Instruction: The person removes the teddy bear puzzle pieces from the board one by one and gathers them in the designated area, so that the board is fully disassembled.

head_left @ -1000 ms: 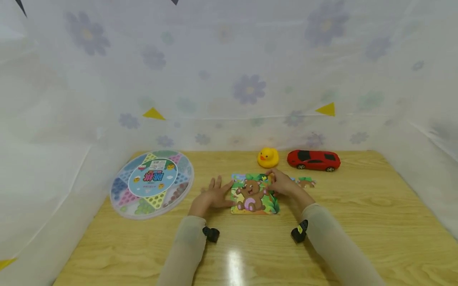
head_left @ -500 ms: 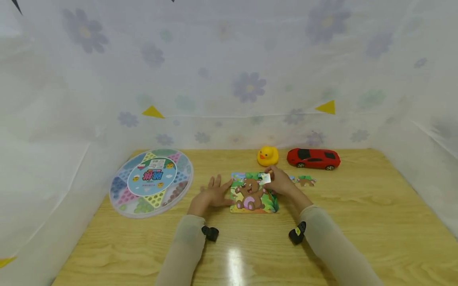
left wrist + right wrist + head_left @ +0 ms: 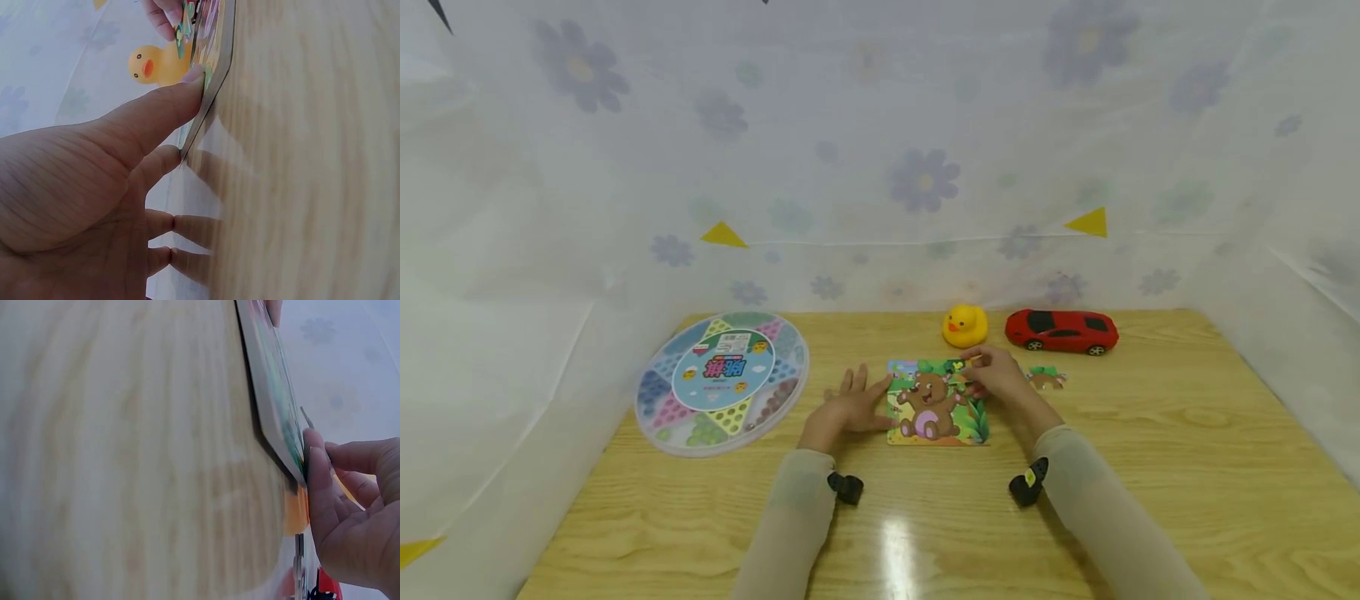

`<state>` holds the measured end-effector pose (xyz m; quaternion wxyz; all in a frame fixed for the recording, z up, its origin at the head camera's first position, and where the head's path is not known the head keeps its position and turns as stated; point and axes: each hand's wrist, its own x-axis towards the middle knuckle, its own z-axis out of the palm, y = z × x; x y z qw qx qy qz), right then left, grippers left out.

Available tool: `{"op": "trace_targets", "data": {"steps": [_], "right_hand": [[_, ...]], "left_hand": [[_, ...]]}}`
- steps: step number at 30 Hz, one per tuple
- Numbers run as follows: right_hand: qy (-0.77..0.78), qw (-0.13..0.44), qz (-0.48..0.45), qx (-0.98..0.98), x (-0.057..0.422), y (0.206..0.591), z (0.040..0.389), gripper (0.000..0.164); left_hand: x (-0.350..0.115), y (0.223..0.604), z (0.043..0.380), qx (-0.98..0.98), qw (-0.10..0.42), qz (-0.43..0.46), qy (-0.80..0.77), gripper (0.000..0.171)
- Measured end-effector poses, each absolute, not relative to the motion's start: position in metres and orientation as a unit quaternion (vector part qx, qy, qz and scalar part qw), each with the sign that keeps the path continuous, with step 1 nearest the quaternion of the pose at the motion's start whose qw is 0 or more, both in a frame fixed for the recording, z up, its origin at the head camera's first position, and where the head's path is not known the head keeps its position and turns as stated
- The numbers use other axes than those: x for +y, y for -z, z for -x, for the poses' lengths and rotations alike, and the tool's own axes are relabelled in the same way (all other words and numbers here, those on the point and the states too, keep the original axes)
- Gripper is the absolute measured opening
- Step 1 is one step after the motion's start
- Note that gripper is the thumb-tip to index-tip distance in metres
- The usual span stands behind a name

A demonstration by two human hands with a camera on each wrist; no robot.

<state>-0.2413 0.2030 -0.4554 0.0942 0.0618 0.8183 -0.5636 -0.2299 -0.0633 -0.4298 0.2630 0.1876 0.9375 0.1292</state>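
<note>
A bear jigsaw puzzle (image 3: 928, 421) in a flat board lies at the middle of the table. My left hand (image 3: 853, 408) rests at its left side, fingers spread, with the thumb (image 3: 178, 97) and index fingertip at the board's edge. At the top right corner, my right hand (image 3: 1000, 375) pinches a small green jigsaw piece (image 3: 180, 37) between thumb and fingers. In the right wrist view only the thin edge of this jigsaw piece (image 3: 306, 416) shows, tilted over the board (image 3: 275, 434). Another loose puzzle part (image 3: 1047, 378), brown and green, lies right of my right hand.
Behind the puzzle sit a yellow rubber duck (image 3: 965, 326) and a red toy car (image 3: 1062, 332). A round Chinese checkers set (image 3: 722, 383) lies at the left. Flowered white sheeting (image 3: 850, 192) encloses the wooden table (image 3: 1150, 467) at the back and sides.
Half a second ago the piece in my right hand caught the light and looked white; now it is turned and its green picture shows. My left hand stays at the puzzle's left edge.
</note>
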Motion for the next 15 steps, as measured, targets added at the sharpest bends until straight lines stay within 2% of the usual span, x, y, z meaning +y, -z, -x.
{"op": "trace_targets", "data": {"steps": [6,15], "right_hand": [[0.592,0.121,-0.06,0.795,0.214,0.454,0.241,0.039],[0.621,0.114,-0.04,0.775,0.236,0.449,0.238,0.042]], "left_hand": [[-0.063,0.43,0.23,0.938,0.261,-0.19,-0.128,0.081],[-0.063,0.43,0.23,0.938,0.264,-0.19,-0.121,0.082]]}}
